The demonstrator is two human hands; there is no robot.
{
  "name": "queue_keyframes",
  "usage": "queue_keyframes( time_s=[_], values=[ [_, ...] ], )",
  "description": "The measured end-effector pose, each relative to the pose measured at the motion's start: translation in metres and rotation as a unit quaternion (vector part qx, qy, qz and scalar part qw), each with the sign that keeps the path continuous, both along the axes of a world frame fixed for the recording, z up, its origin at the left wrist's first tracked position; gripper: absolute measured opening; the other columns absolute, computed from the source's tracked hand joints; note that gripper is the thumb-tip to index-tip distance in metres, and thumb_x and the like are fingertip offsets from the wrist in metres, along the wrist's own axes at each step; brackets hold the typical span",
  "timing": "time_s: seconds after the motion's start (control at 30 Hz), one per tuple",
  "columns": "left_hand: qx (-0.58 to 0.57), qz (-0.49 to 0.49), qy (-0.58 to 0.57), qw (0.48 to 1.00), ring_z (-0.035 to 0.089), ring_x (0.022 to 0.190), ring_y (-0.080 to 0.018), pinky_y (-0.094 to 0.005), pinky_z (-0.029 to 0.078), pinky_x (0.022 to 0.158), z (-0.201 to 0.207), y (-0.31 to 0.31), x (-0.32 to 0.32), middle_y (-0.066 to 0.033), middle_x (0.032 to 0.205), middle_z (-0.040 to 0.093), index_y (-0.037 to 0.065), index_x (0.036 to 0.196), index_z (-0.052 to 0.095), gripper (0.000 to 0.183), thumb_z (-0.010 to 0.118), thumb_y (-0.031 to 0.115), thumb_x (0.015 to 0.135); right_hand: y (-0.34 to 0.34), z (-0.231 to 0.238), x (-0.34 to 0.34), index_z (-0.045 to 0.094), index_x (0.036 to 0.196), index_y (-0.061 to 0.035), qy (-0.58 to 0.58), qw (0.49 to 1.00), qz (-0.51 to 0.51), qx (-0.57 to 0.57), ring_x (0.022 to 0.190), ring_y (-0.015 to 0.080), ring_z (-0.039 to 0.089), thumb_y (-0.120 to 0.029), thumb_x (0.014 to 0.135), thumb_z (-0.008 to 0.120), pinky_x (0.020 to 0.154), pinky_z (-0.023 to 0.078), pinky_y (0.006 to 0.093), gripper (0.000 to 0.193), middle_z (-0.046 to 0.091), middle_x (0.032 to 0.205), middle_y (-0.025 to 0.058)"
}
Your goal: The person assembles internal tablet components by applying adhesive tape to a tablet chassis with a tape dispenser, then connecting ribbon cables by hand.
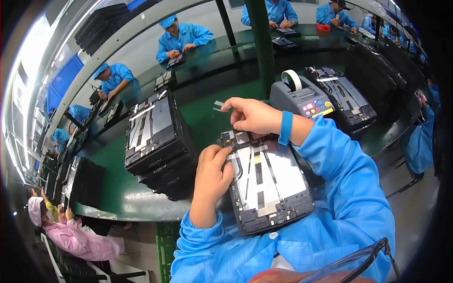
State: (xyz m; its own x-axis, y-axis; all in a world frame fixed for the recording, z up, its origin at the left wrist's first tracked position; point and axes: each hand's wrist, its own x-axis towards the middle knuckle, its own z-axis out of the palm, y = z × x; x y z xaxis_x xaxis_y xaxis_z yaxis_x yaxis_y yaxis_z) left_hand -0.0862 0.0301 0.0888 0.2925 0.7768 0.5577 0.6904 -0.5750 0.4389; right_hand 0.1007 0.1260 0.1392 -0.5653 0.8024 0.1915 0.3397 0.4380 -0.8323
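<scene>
An opened tablet [293, 175] rests tilted against my front, its silver battery area, black cables and board parts exposed. My left hand [212, 175] grips its upper left edge, fingers curled near the corner and thumb on the inside. Above the tablet's top end, my right hand [255, 116] pinches a short piece of clear tape [219, 105] between thumb and forefinger. A strip of tape [253, 153] lies across the upper part of the tablet. Part of the tablet's top edge is hidden under my right hand.
A grey tape dispenser [290, 100] with a white roll stands beyond my right wrist. Stacks of opened tablets stand at the left [159, 134] and right [343, 96] on the green table [210, 87]. A green post [261, 47] rises ahead. Co-workers in blue sit across the table.
</scene>
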Motion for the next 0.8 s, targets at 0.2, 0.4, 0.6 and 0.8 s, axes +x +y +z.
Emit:
queue_keyframes(
  time_s=[0.2,0.4,0.6,0.8],
  values=[
    [-0.021,-0.001,-0.008,1.0,0.052,0.095,-0.0336,-0.0396,0.043,0.085,-0.002,-0.002,0.002,-0.0157,0.098,0.054,-0.001,0.102,0.061,0.032,0.055,0.008,0.072,-0.005,-0.009,-0.006,0.042,0.125,-0.0003,-0.088,0.993,0.062,0.049,0.072,0.0186,0.061,-0.001,0.079,0.06,0.065,0.049,0.0291,0.049,0.062,0.08,0.009],
    [-0.021,-0.004,-0.02,1.0,0.052,0.096,-0.0341,-0.04,0.043,0.086,-0.005,-0.006,0.0,-0.0168,0.1,0.054,-0.002,0.104,0.061,0.034,0.055,0.008,0.072,-0.007,-0.015,-0.007,0.04,0.125,0.0024,-0.091,0.992,0.079,0.045,0.071,0.02,0.061,0.0,0.076,0.061,0.065,0.049,0.0293,0.053,0.062,0.078,0.0102],
    [-0.007,-0.004,-0.042,0.999,0.053,0.101,-0.0345,-0.0395,0.042,0.09,-0.014,-0.001,-0.004,-0.0201,0.106,0.054,-0.004,0.106,0.059,0.037,0.056,0.007,0.071,-0.005,-0.016,-0.008,0.04,0.124,0.0046,-0.073,0.994,0.063,0.044,0.068,0.0195,0.062,0.003,0.071,0.062,0.062,0.049,0.0288,0.057,0.061,0.074,0.0094],
    [0.009,0.022,-0.069,0.997,0.051,0.111,-0.0372,-0.0412,0.041,0.093,-0.017,-0.001,-0.003,-0.0209,0.108,0.055,-0.003,0.112,0.056,0.044,0.059,0.007,0.069,-0.004,-0.019,-0.008,0.041,0.123,0.0049,-0.068,0.995,0.05,0.054,0.065,0.0197,0.061,0.004,0.07,0.062,0.06,0.048,0.029,0.057,0.061,0.072,0.0093]
  ],
)
